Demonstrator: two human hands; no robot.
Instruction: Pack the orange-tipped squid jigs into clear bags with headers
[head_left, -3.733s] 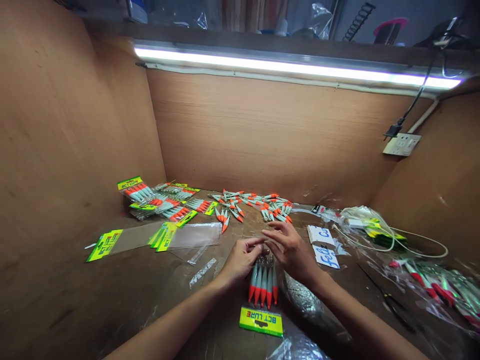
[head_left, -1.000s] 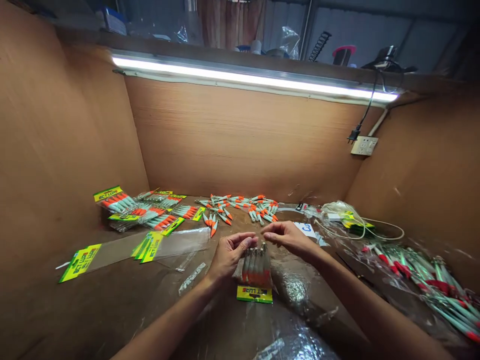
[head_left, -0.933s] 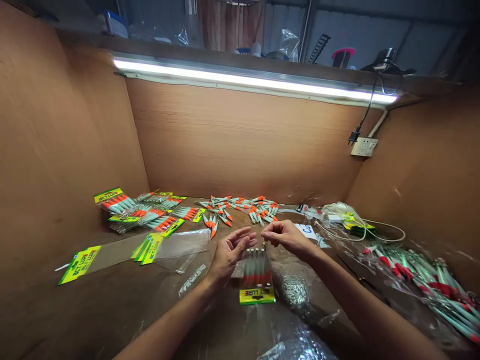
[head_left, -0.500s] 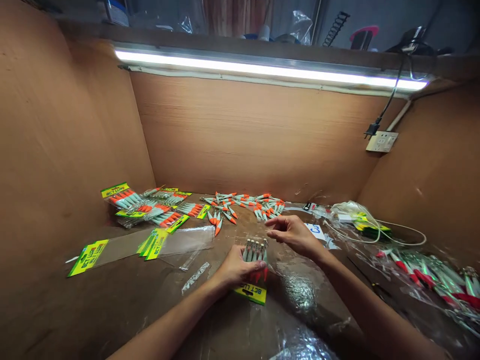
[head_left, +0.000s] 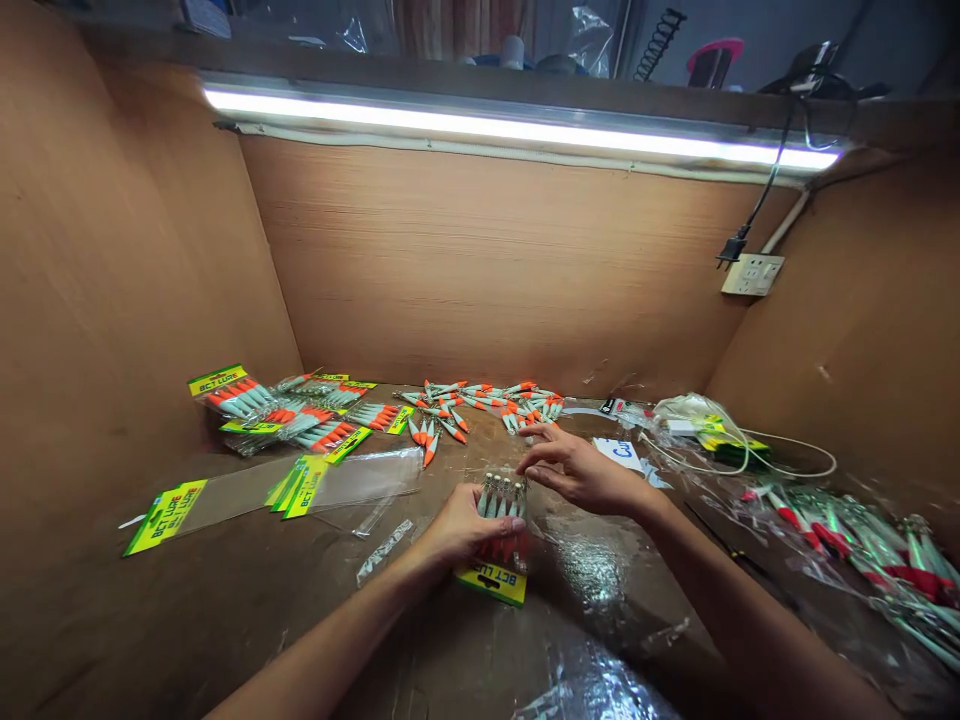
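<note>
My left hand (head_left: 466, 525) grips a packet of fishing lures (head_left: 501, 505), thumb across the front. Pale bodies and silvery upper ends show above the thumb, orange tips below it. The packet's yellow-green header card (head_left: 491, 582) points toward me at the bottom. My right hand (head_left: 574, 468) hovers just above and right of the lures' upper ends, its fingers apart and bent, with nothing visible in them. Beyond it lies a loose heap of orange-and-pale lures (head_left: 517, 402). Whether a right fingertip touches the rightmost lure is hard to make out.
Filled lure packets (head_left: 300, 415) are piled at the back left, with flat header-card bags (head_left: 375, 475) in front. On the right are a white marked paper (head_left: 616, 453), a looped white cord (head_left: 817, 462) and red-and-pale lures (head_left: 847, 540). A black plug (head_left: 733, 248) hangs above.
My right hand has moved slightly left and closer to the lures' upper ends. My left hand still holds the packet. The whole view has shifted a little.
</note>
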